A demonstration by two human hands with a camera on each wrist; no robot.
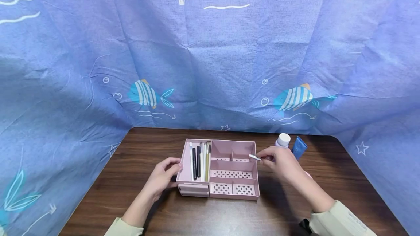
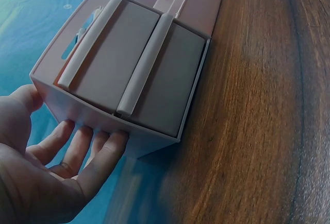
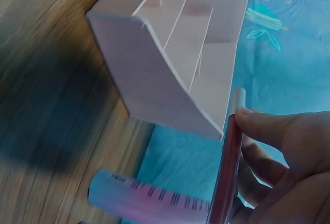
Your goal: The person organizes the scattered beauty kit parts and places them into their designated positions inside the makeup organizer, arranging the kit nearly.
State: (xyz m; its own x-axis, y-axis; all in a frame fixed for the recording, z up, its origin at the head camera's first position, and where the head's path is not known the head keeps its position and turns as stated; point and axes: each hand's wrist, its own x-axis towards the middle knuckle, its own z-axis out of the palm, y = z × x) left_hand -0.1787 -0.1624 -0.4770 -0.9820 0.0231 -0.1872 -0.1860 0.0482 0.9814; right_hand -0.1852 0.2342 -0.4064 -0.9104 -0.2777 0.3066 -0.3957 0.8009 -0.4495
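Note:
A pink desk organizer (image 1: pixel 233 165) stands on the table. My left hand (image 1: pixel 162 174) rests against its left side wall, thumb near the top edge and fingertips on the wall (image 2: pixel 87 105). Between thumb and fingers of my right hand (image 1: pixel 279 161) is a slim lip gloss tube (image 3: pixel 232 157) with a dark red body and pale cap. In the head view its pale end (image 1: pixel 254 157) points left, above the organizer's right rim. Several brushes and dark pens (image 1: pixel 198 161) lie in the left compartment.
Behind my right hand stand a white-capped bottle (image 1: pixel 283 139) and a blue tube (image 1: pixel 299 147). A pink item (image 1: pixel 308 174) is mostly hidden by my right forearm. Drawers (image 2: pixel 111 54) sit under the organizer's left part. A blue curtain (image 1: pixel 216 65) hangs behind the table (image 1: pixel 131 166).

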